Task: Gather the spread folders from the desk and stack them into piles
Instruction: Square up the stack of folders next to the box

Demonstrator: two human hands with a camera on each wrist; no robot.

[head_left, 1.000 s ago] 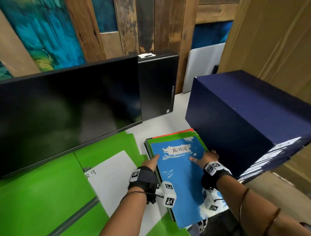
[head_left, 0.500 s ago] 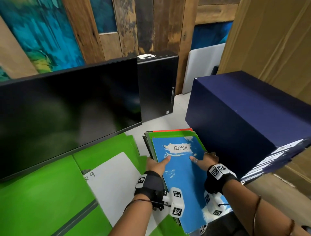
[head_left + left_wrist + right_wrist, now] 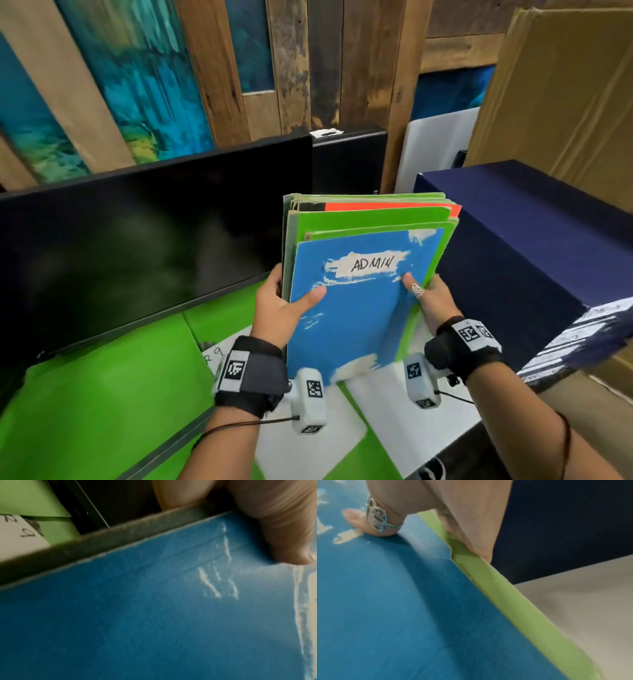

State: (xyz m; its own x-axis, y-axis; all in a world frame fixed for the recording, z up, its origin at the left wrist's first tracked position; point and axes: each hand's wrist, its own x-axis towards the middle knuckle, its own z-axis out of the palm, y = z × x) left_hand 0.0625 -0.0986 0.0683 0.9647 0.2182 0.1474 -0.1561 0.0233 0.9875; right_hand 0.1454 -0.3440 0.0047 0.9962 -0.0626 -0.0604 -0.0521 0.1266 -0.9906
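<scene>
A stack of folders point(image 3: 363, 287) stands tilted upright above the desk, held between both hands. Its front one is blue point(image 3: 154, 615) point(image 3: 385, 608) with a torn white label reading ADMIN; green and orange folders show behind it. My left hand point(image 3: 284, 305) grips the stack's left edge, thumb point(image 3: 283, 534) on the blue cover, fingers behind. On the right edge my right hand point(image 3: 428, 298) grips the same stack, its ringed thumb point(image 3: 375, 520) pressed on the cover. More green folders point(image 3: 102, 394) lie flat on the desk at the left, one with a white sheet point(image 3: 308, 438).
A black monitor point(image 3: 144, 233) stands at the left, a black computer case point(image 3: 349, 161) behind it. A large navy box point(image 3: 520, 246) sits close on the right, cardboard point(image 3: 555, 96) behind it. The white desk surface point(image 3: 582, 601) shows under the stack.
The stack lay flat on the desk with both hands at its sides. Now both hands have lifted it and tipped it upright.
</scene>
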